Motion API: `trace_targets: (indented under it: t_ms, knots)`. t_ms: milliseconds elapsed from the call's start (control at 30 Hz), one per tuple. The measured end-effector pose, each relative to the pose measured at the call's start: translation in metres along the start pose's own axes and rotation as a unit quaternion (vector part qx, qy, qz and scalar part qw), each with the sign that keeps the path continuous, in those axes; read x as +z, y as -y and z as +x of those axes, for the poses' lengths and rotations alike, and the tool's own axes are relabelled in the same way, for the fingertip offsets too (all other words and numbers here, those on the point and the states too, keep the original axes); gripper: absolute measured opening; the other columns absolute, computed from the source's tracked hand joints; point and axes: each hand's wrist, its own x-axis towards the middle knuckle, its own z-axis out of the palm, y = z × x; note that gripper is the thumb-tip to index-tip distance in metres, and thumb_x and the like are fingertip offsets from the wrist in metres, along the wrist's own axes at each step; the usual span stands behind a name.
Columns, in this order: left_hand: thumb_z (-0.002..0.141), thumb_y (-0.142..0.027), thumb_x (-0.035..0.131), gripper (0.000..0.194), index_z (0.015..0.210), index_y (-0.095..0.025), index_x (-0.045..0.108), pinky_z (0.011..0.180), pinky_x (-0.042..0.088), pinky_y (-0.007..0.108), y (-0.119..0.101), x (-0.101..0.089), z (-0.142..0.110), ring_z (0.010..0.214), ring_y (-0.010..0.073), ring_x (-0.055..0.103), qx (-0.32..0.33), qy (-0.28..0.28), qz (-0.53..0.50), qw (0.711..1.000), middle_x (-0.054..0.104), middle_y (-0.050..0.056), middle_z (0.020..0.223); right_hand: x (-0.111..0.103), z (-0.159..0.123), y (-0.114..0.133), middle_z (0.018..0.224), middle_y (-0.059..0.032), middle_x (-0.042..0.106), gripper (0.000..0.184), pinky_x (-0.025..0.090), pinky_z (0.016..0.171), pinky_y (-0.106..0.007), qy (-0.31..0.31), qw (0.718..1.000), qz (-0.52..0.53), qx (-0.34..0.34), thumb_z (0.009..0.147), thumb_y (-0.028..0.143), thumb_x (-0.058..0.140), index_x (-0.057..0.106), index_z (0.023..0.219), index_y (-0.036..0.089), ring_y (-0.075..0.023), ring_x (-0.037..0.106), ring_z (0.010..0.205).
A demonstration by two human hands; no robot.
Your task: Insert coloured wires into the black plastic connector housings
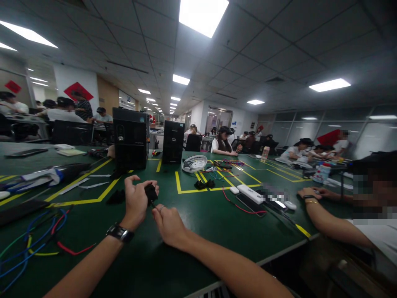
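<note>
My left hand (135, 203), with a dark watch on its wrist, is closed around a small black piece (151, 193) above the green table. The kind of piece is too dark and blurred to make out. Close beside it, my right hand (170, 225) is pinched with thumb and forefinger at the lower end of the piece. Something thin and dark seems to run between the fingers, but most of it is hidden. Similar black clumps lie behind my left hand (116, 197) and farther forward on the table, one dark clump (200, 184) beside another.
Two black computer towers (130, 140) stand at the back. A white basket (194, 164) sits right of them. Loose coloured wires (46, 236) spread at the left. A white power strip (250, 193) and phones lie to the right, near a co-worker's forearm (325, 219).
</note>
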Motion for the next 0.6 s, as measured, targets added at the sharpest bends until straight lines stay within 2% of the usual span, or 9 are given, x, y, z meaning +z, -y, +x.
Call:
trace_targets:
  t_ms: [100,200,333,400,467,533,600]
  knots:
    - [0.071,-0.015,0.043,0.036,0.103,-0.028,0.032,0.047,0.05,0.03,-0.006,0.003,-0.007,0.053,0.016,0.061,-0.031,0.031,-0.018,0.999,0.061,-0.002,0.07,-0.017,-0.002,-0.01,0.071,0.0004,0.062,0.025,0.037,0.06,-0.019,0.018,0.999,-0.005,-0.041,0.097,0.028,0.035,0.056,0.086,0.02,-0.0115,0.059,0.063]
    - [0.07,-0.015,0.046,0.039,0.104,-0.028,0.031,0.048,0.051,0.03,-0.007,0.004,-0.007,0.055,0.0169,0.062,-0.011,0.054,-0.016,0.998,0.061,-0.003,0.07,-0.024,-0.008,-0.01,0.07,0.0013,0.061,0.027,0.038,0.06,-0.018,0.013,0.999,0.007,-0.04,0.097,0.027,0.032,0.055,0.085,0.02,-0.0101,0.058,0.062]
    - [0.071,-0.015,0.048,0.036,0.101,-0.026,0.032,0.049,0.05,0.026,0.002,-0.011,0.014,0.055,0.015,0.061,0.076,0.009,0.021,0.997,0.062,-0.002,0.072,-0.014,-0.014,0.007,0.071,0.0025,0.061,0.03,0.037,0.06,-0.017,0.027,0.998,0.023,-0.049,0.098,0.029,0.03,0.056,0.087,0.02,-0.0088,0.056,0.06]
    - [0.071,-0.015,0.046,0.034,0.1,-0.026,0.031,0.048,0.049,0.024,0.006,-0.022,0.022,0.053,0.0133,0.059,0.073,-0.029,0.023,0.997,0.061,-0.004,0.07,-0.008,-0.013,0.012,0.07,0.003,0.06,0.029,0.037,0.059,-0.018,0.037,0.997,0.036,-0.065,0.097,0.03,0.031,0.056,0.087,0.021,-0.0089,0.056,0.06]
    - [0.072,-0.016,0.044,0.032,0.1,-0.026,0.031,0.047,0.048,0.024,0.01,-0.029,0.024,0.049,0.0121,0.057,0.02,-0.033,0.011,0.999,0.059,-0.005,0.067,-0.007,-0.009,0.007,0.07,0.0023,0.06,0.03,0.036,0.059,-0.018,0.023,0.997,0.055,-0.048,0.097,0.029,0.031,0.057,0.086,0.02,-0.0094,0.056,0.061]
    - [0.075,-0.019,0.044,0.026,0.099,-0.025,0.034,0.046,0.047,0.025,0.016,-0.031,0.018,0.045,0.0115,0.054,-0.066,0.009,0.015,0.998,0.057,-0.005,0.064,-0.008,-0.003,-0.005,0.07,0.0009,0.06,0.027,0.036,0.059,-0.019,-0.014,0.997,0.075,0.003,0.096,0.028,0.034,0.058,0.086,0.019,-0.0107,0.057,0.063]
    - [0.078,-0.027,0.047,0.022,0.098,-0.024,0.038,0.045,0.045,0.025,0.025,-0.026,0.01,0.043,0.0115,0.052,-0.151,0.047,0.03,0.987,0.056,-0.004,0.064,-0.012,0.003,-0.019,0.068,0.0015,0.059,0.02,0.036,0.056,-0.021,-0.022,0.995,0.089,0.043,0.09,0.033,0.048,0.056,0.102,0.019,-0.0123,0.055,0.059]
